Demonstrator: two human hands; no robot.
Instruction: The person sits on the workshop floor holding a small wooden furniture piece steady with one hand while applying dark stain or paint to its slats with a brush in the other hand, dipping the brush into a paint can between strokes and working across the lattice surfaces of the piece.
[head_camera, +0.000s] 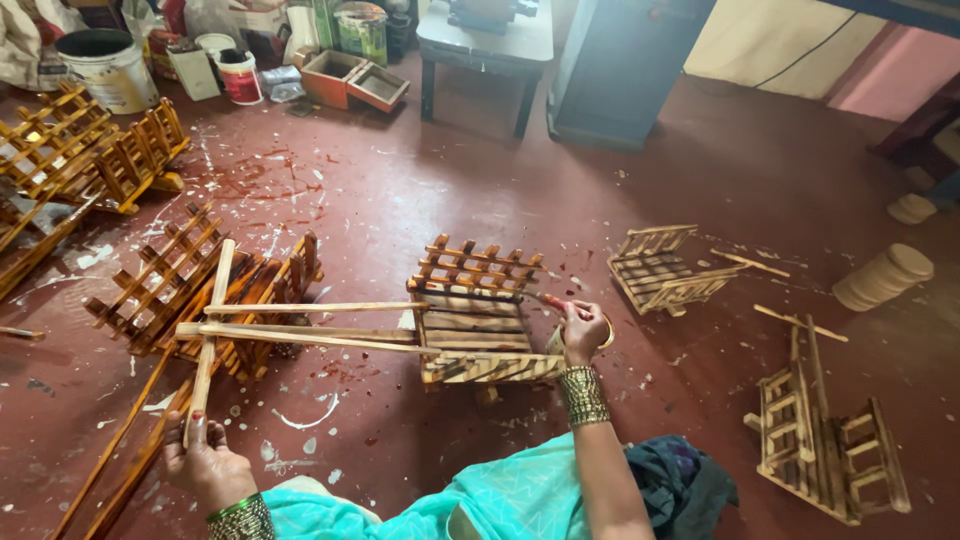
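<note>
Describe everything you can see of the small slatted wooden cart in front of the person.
The small slatted wooden cart sits upright on the red floor. It looks like scorched pale wood: a slatted bed, a lattice rail at its far side, two long shafts reaching left. The right hand works a brush at its right end; the left hand grips the crossbar.

All the packaging stands on the dark red floor along its far edge, toward the far left corner: a large round white plastic bucket with a dark open mouth, then a small pale rectangular can, a low white tub and a small white pot with a red label band. Just right of these lie a crumpled clear plastic bag and two open orange cardboard boxes side by side. Behind the boxes stands a round tin with a green and yellow label, beside a tall green container partly cut off by the top edge.
</note>
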